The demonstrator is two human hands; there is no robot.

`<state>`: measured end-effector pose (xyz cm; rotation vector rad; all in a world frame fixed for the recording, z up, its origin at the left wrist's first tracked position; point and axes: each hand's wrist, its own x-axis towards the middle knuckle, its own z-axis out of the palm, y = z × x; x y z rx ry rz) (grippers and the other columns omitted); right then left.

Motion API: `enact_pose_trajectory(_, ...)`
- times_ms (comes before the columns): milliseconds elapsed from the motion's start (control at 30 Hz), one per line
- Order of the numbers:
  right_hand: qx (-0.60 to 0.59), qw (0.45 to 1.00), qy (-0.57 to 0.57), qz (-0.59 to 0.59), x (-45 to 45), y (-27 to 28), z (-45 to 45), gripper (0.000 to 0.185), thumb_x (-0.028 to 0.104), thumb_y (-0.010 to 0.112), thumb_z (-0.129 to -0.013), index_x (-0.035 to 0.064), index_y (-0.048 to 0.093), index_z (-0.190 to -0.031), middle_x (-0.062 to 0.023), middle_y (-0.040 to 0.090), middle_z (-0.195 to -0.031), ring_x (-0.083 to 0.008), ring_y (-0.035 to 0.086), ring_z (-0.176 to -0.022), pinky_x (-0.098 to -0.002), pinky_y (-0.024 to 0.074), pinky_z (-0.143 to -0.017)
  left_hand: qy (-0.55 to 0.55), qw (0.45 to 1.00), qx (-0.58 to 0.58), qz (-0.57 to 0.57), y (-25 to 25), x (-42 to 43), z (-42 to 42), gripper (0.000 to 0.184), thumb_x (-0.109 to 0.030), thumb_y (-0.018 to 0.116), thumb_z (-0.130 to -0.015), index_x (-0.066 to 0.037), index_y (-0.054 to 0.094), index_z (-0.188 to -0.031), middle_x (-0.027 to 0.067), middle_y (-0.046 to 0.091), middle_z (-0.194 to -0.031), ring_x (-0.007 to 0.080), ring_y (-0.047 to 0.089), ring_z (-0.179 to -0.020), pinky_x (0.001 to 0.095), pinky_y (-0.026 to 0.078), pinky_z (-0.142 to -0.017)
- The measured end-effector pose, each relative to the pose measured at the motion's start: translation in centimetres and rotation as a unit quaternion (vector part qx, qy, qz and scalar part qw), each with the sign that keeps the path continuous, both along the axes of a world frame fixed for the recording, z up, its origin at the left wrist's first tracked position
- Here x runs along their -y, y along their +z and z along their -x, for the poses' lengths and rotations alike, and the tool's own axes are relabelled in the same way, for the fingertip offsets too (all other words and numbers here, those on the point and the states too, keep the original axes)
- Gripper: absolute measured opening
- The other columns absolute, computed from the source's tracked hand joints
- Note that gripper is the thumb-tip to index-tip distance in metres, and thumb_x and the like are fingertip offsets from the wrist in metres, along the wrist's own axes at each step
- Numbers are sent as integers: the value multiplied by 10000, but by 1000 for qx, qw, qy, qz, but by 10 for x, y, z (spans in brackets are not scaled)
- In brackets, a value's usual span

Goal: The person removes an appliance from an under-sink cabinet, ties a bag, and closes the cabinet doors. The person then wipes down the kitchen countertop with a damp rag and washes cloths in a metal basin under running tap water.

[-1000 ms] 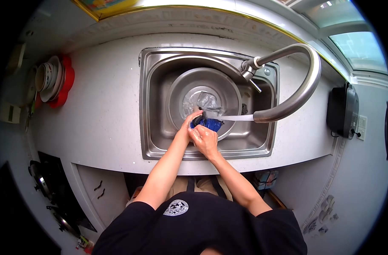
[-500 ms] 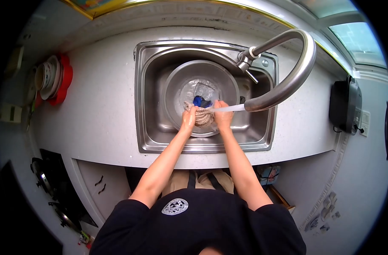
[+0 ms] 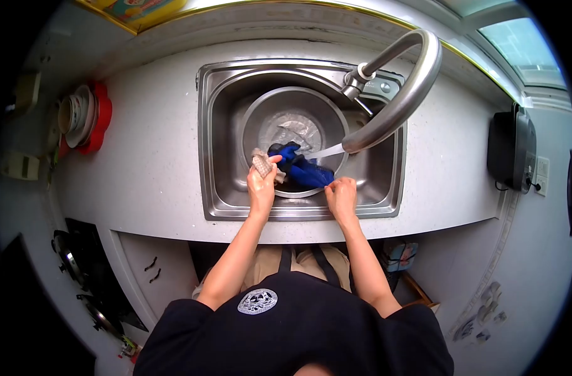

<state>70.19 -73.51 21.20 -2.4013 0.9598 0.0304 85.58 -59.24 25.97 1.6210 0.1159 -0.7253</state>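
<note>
My left hand is closed round a beige knitted cloth at the lower left of the metal basin. A blue and black cloth stretches across the basin's lower part, and my right hand pinches its right end near the basin's rim. Water runs from the curved faucet into the basin, just above the blue cloth. Some water and what looks like clear, wrinkled material lie at the basin's bottom.
The basin stands in a steel sink set in a white counter. Stacked bowls and a red scalloped tray are at the left. A black appliance stands at the right by the wall socket.
My hands have moved apart and toward me. The blue cloth, earlier bunched, is now stretched toward my right hand, while the beige cloth has shifted left with my left hand.
</note>
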Motion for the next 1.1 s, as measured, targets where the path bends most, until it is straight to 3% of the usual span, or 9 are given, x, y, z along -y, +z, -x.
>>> enact_pose_trajectory(67,2,1000,-4,-25,3,6,-4,180,89,681,-692,-8,647,-840,-172,589,-1029,-312,520,-982,-397,435,-831,-70,984,165,-11,22,3,9,196,-20,546,-822,-12,674,-972,64,614,-933,179,523,-956,310,408,-851)
enact_pose_trajectory(133,184,983,18,-21,-1,5,-28,190,91,689,-700,-4,647,-859,-141,592,-960,-270,548,-924,-378,450,-799,-122,957,262,12,35,9,18,210,1,579,-751,-30,693,-924,95,579,-967,256,473,-1022,340,389,-888)
enact_pose_trajectory(267,277,880,-15,-386,4,43,-60,252,109,713,-721,17,639,-944,-78,581,-869,-194,592,-828,-309,476,-759,-249,884,394,16,61,23,5,354,47,530,-658,-58,690,-955,95,549,-929,272,478,-942,334,388,-893)
enact_pose_trajectory(367,201,912,42,-354,31,48,-61,333,127,731,-726,52,608,-1027,-52,582,-844,-180,612,-783,-264,480,-758,-289,821,491,-33,70,30,-20,316,26,551,-668,-77,704,-924,84,551,-888,281,480,-921,348,411,-836)
enact_pose_trajectory(533,236,926,61,-287,46,81,-69,322,121,665,-804,27,554,-1092,-88,476,-1170,-193,528,-1032,-334,489,-863,-356,824,439,39,57,44,-30,308,26,584,-682,-105,710,-931,51,563,-818,254,510,-828,335,424,-774)
enact_pose_trajectory(567,290,887,51,-356,42,74,-71,399,110,650,-796,49,528,-1171,-106,519,-1150,-211,550,-1023,-331,478,-866,-356,815,453,59,60,50,-30,321,30,589,-677,-109,710,-939,50,564,-821,253,514,-824,334,426,-766)
enact_pose_trajectory(700,241,937,92,-235,61,81,-60,330,126,620,-759,71,616,-1085,-153,632,-887,-289,618,-897,-340,472,-788,-365,789,489,70,65,63,-34,402,50,596,-657,-131,700,-1000,59,568,-828,259,528,-820,333,432,-747)
enact_pose_trajectory(933,223,971,55,-68,62,130,-58,189,129,658,-738,81,694,-917,-134,606,-798,-307,599,-772,-376,470,-711,-325,830,452,41,45,73,-33,414,83,482,-661,-52,557,-1045,129,566,-873,331,522,-863,407,430,-770)
enact_pose_trajectory(1100,231,965,115,-51,52,133,-84,195,114,639,-737,64,695,-917,-132,622,-791,-266,614,-757,-333,471,-693,-329,787,521,0,50,60,-40,355,80,472,-652,-50,553,-972,129,541,-921,346,482,-927,427,407,-798)
